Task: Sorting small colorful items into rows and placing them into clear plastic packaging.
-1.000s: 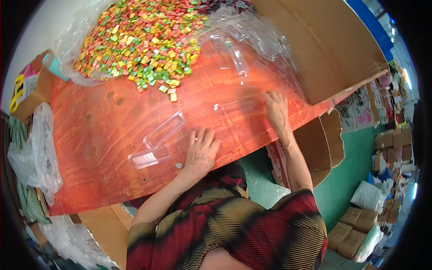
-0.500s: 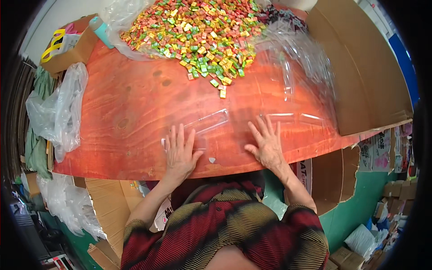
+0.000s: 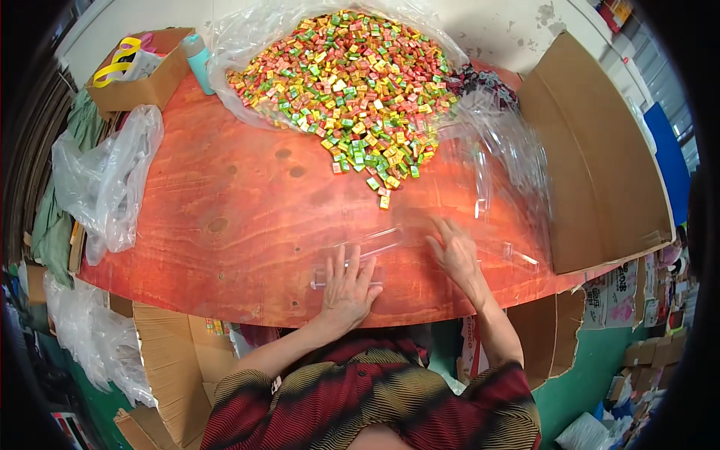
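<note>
My left hand [image 3: 349,294] lies near the table's front edge, fingers spread, over the near end of a clear plastic container [image 3: 381,241]. The container's far end reaches toward the middle of the table. To its right is my right hand [image 3: 454,256], a little above or on the wood, its fingers extended and blurred at the tips, with nothing visible in them. A large heap of small wrapped candies [image 3: 352,90] in yellow, green and red spills toward me, a single piece lying nearest. Another clear plastic piece [image 3: 519,256] rests right of my right hand.
The red wooden table [image 3: 225,187] has a curved front edge. Several clear plastic containers [image 3: 506,142] pile at right beside a tall cardboard box [image 3: 600,157]. At left are a crumpled plastic bag [image 3: 112,180], a small carton [image 3: 146,82] and a turquoise bottle [image 3: 198,64]. Open cartons stand below.
The view has tilted up, showing more of the heap and wall. My right hand has turned inward, fingers angled left. My left hand stays over the container.
</note>
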Demonstrator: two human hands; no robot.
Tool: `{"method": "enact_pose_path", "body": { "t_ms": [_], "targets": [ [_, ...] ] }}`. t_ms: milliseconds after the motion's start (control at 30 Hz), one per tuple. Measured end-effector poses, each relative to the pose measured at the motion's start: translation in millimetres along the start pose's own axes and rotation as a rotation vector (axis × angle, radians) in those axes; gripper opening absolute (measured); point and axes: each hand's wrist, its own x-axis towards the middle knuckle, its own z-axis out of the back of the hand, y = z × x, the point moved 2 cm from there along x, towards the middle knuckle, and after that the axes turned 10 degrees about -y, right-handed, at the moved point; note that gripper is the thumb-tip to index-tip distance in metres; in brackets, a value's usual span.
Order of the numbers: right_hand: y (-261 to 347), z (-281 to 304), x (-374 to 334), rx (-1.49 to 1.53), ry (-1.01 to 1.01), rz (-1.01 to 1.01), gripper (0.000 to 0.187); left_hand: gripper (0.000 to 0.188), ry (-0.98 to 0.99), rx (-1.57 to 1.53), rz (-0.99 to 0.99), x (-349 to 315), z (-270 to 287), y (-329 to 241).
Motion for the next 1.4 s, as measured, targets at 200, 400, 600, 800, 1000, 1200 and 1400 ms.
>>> {"method": "enact_pose_path", "body": {
  "t_ms": [200, 400, 600, 800, 1000, 1200, 1400],
  "targets": [
    [21.2, -44.5, 107.1, 0.014, -0.256, 0.153, 0.057, 0.042, -0.229, -0.012, -0.072, 102.7, -1.8, 52.2],
    [50.1, -82.6, 161.4, -0.14, -0.255, 0.305, 0.062, 0.05, -0.147, -0.015, 0.001, 190.6, -20.5, 104.3],
    [69.9, -87.0, 138.8, 0.016, -0.066, 0.522, 0.05, 0.044, -0.042, 0.141, 0.065, 152.3, -15.8, 125.5],
    [75.7, -59.0, 90.8, 0.113, -0.082, 0.552, 0.035, 0.042, -0.234, -0.022, 0.077, 85.8, 12.8, 110.0],
    [66.4, -52.5, 6.1, 0.201, 0.011, 0.609, 0.03, 0.053, -0.012, 0.036, 0.014, -8.0, 17.4, 45.4],
    [58.2, -55.3, -28.4, 0.115, -0.017, 0.477, 0.027, 0.053, 0.031, 0.022, 0.022, -11.7, 14.2, 30.4],
    [63.4, -28.0, -9.2, 0.226, -0.096, 0.37, 0.022, 0.041, -0.14, -0.017, 0.058, -1.1, 25.5, 46.6]
  ]
}}
